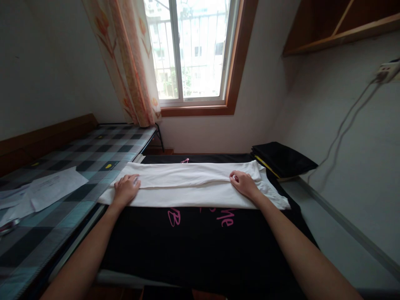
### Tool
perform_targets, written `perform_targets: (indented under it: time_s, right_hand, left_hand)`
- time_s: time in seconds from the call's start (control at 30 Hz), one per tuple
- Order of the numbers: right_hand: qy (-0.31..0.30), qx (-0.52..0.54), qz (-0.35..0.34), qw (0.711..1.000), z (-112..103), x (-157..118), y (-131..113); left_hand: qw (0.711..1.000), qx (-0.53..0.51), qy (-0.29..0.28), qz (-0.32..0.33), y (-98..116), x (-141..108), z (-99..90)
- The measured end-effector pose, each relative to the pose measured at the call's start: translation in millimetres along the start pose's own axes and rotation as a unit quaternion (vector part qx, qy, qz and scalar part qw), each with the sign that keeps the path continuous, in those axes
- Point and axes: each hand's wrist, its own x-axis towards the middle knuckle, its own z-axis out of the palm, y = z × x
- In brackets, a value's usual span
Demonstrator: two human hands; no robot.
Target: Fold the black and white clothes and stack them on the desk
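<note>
A white garment (187, 196) lies folded into a long strip across the black cloth, with a folded edge running along its middle. Near the strip's left end, my left hand (126, 188) is palm down, its fingers bent onto the fabric and a bit of white showing between thumb and forefinger. Toward the right end, my right hand (245, 183) has its fingers curled, thumb and forefinger pinched on the folded edge. Loose, wrinkled fabric spreads out beyond my right hand. The undersides of both hands are hidden.
The black cloth (193, 246) with pink lettering covers the surface. At left is a plaid-covered bed (103, 146) with papers (56, 189) on it. A folded black item with yellow edging (284, 158) sits back right, against the wall. Behind are a window (200, 54) and a curtain (131, 62).
</note>
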Motion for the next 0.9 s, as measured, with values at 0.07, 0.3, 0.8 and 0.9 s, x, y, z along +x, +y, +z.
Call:
perform_targets:
  time_s: [0.07,0.3,0.8,0.9]
  right_hand:
    - [-0.001,0.001,0.001,1.000,0,0,1]
    - [0.033,-0.055,-0.029,0.998,-1,-1,-12]
    - [-0.106,-0.131,0.081,0.982,5,9,7]
    - [-0.094,-0.148,0.141,0.974,-1,9,24]
  left_hand:
    - [1.000,0.004,-0.015,-0.008,1,-1,2.0]
    - [0.995,0.006,-0.097,0.036,24,-8,7.0]
    - [0.974,-0.041,-0.127,0.181,58,-21,7.9]
    - [0.974,-0.042,-0.129,0.179,57,-20,8.1]
